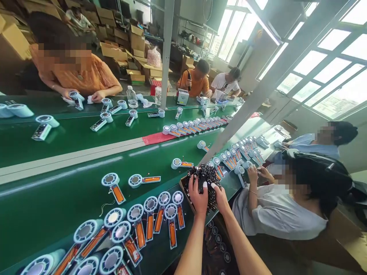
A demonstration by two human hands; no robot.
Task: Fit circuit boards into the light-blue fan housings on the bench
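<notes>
Both of my hands are at a cardboard box (185, 190) on the near edge of the green table, on a heap of small black parts (210, 176). My left hand (198, 193) has its fingers spread over the left side of the heap. My right hand (219, 194) lies along the heap's right side, its thumb toward the left hand and its other fingers hidden. To the left, several light-blue handheld fan bodies (135, 212) lie with orange insides showing. One fan body (177, 164) rests just beyond the box.
A green conveyor (71, 194) runs past on the left. A slanting grey post (246, 109) rises beyond the box. People sit across the belt and close on the right, one person's hands (258, 173) near more fan bodies.
</notes>
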